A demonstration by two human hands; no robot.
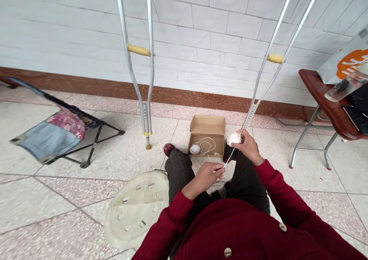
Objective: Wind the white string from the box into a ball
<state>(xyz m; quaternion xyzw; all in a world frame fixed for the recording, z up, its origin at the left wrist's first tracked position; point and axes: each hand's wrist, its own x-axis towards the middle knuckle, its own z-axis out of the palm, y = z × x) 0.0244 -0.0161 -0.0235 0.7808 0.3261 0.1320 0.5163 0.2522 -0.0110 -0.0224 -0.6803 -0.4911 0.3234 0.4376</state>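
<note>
Above the lap, over the floor tiles, the right hand [249,148] is holding a white yarn ball [234,138], its fingers curled and pressed around the ball's right side. The left hand [205,175] is sitting lower and nearer the body, thumb and forefinger pinching a white strand [229,159]. That strand is running taut from the pinch up to the ball.

Just beyond the knees, a cardboard box [207,126] is standing open on the floor, its flap raised toward the wall. A second, smaller yarn ball [194,149] is lying in the box's near left corner, with loose loops of thread trailing beside it. Whether that thread is joining the held strand cannot be told. A red shoe [168,149] is showing just left of the box.

Two metal crutches are leaning against the tiled wall: one crutch [140,50] left of the box, the other crutch [275,58] right of it. A folding stool [54,133] is standing well apart toward the left edge of the floor. A pale plastic seat [135,208] is lying beside the left leg. At the right edge, a wooden table [319,89] is carrying a paper bag [345,61] and a clear bottle [343,87] lying on its side.
</note>
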